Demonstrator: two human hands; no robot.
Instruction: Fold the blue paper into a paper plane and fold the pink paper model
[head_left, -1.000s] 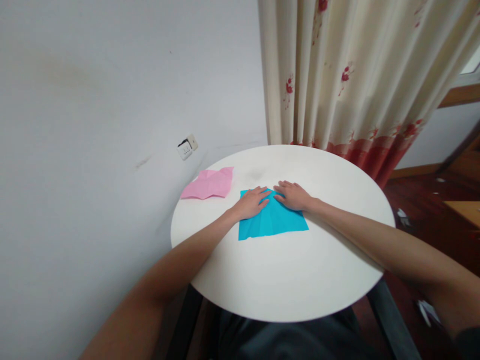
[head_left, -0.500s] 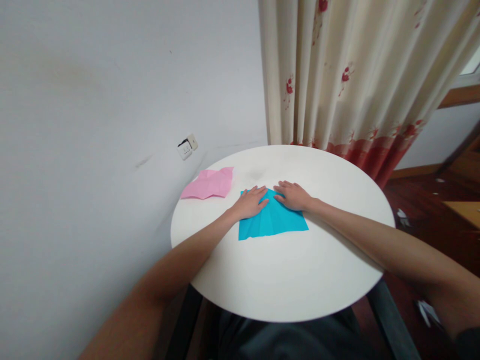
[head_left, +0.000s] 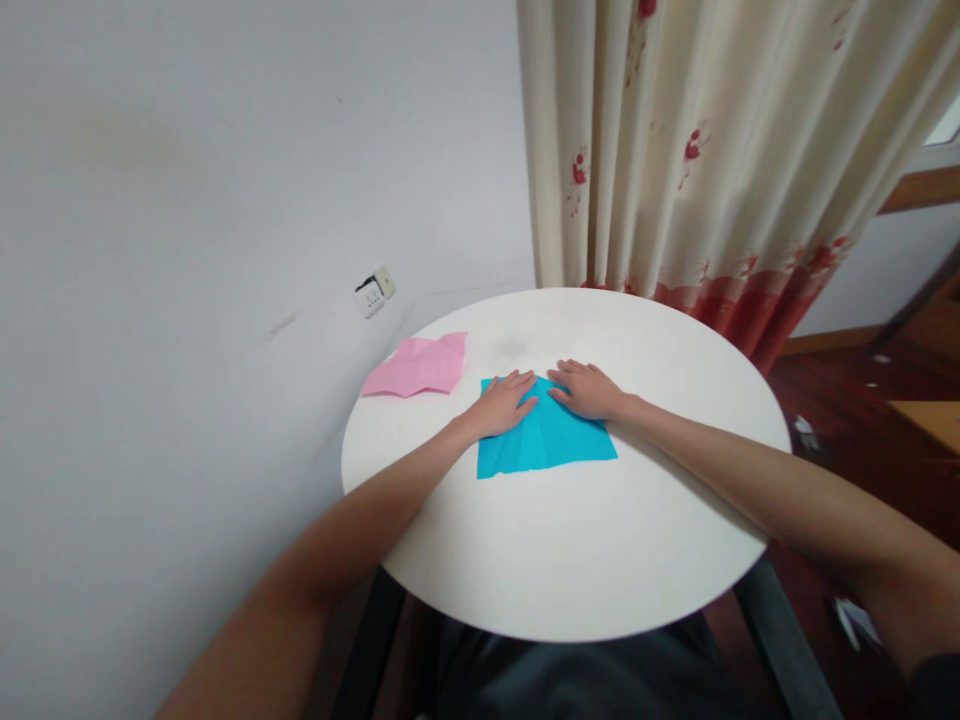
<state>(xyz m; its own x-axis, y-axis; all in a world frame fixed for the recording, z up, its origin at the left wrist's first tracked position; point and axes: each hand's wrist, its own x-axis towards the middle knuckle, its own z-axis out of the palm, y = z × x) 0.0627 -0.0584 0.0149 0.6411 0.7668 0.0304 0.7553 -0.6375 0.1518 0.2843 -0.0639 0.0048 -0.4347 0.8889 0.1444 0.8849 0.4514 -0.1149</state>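
Almost nothing has changed in the last second: both hands lie in the same place on the blue paper (head_left: 546, 440), with only a very small shift of the left fingertips (head_left: 525, 383). I judge from this that the person is pressing a fold flat and not moving the sheet, so the work is at a holding step.

The left hand (head_left: 501, 405) lies palm down, fingers stretched and a little spread, flat on the far left part of the paper. The right hand (head_left: 589, 390) lies the same way on the far right part, its fingers pointing toward the left hand. Neither hand grips anything; the fingers only press from above. The fingertips of the two hands are near each other, with a narrow strip of blue between them.

The paper lies flat on the round white table (head_left: 570, 560), under and just behind the fingers toward the person. Its long axis goes left to right, a little tilted, the right end nearer to the person. Creases run from the gap between the fingertips toward the near edge, so the folded part points away from the person.

Beyond the left fingertips, well apart to the left, lies a crumpled pink paper (head_left: 418, 367)
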